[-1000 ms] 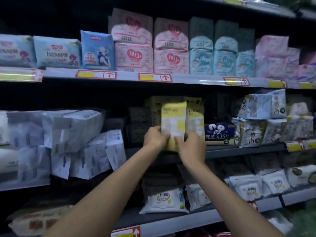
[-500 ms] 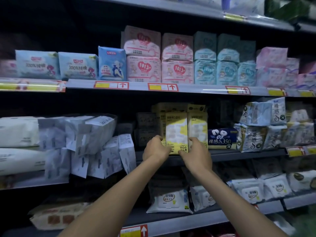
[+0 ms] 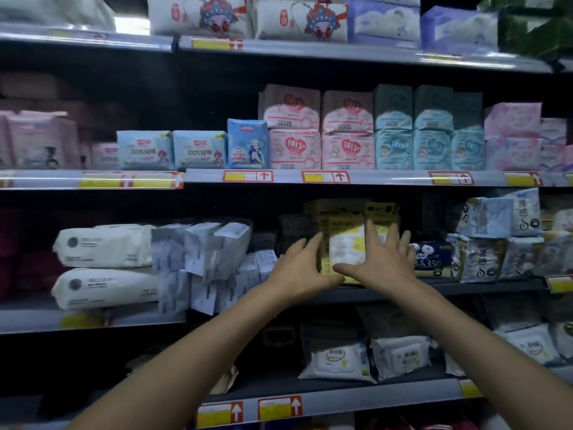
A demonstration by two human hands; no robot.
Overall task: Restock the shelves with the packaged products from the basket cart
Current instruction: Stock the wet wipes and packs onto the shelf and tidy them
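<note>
A yellow-and-white pack [image 3: 345, 246] stands upright on the middle shelf [image 3: 483, 287], in front of other yellow packs [image 3: 338, 209]. My left hand [image 3: 300, 270] lies flat against its left side, fingers stretched out, thumb along its bottom edge. My right hand [image 3: 383, 259] is spread over the right part of its front and the pack beside it. Neither hand grips it. The basket cart is out of view.
A dark blue S350 pack [image 3: 431, 259] stands just right of the yellow ones; white tilted packs [image 3: 217, 259] and white rolls [image 3: 105, 246] fill the left. Pink and teal packs [image 3: 347, 150] sit on the shelf above, wipes packs [image 3: 336, 360] below.
The yellow pack went from held in the air down onto the shelf among the other yellow packs. Both hands opened from gripping it to lying flat against it. The view tilted upward.
</note>
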